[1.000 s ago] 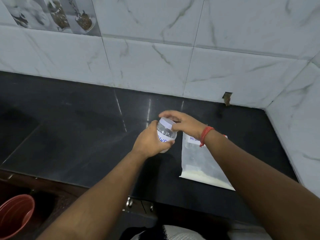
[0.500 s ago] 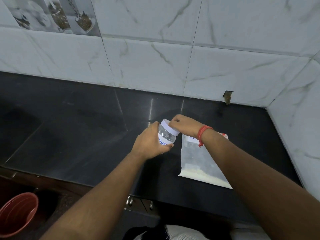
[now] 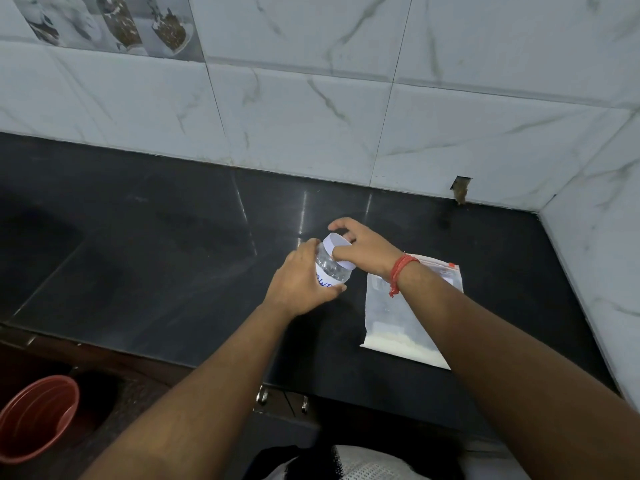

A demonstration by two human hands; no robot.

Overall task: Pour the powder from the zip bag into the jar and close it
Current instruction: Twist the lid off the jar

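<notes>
Head view is showing the left hand point(image 3: 298, 289) wrapping its grip around the body of the clear jar point(image 3: 330, 270), fingers and thumb curling about it just below a label with blue lettering. Right hand point(image 3: 363, 249) is reaching over from the other side, its grip closing on the white lid point(image 3: 337, 245), which is sitting on the jar's mouth, the jar tilting toward the left. A red thread point(image 3: 400, 271) is circling the right wrist. Zip bag point(image 3: 398, 317) is lying flat on the dark surface point(image 3: 173, 254) just right of the jar, partly under the right forearm, white powder gathering along its near edge. A red bucket point(image 3: 34, 417) is standing below the surface at the lower left
</notes>
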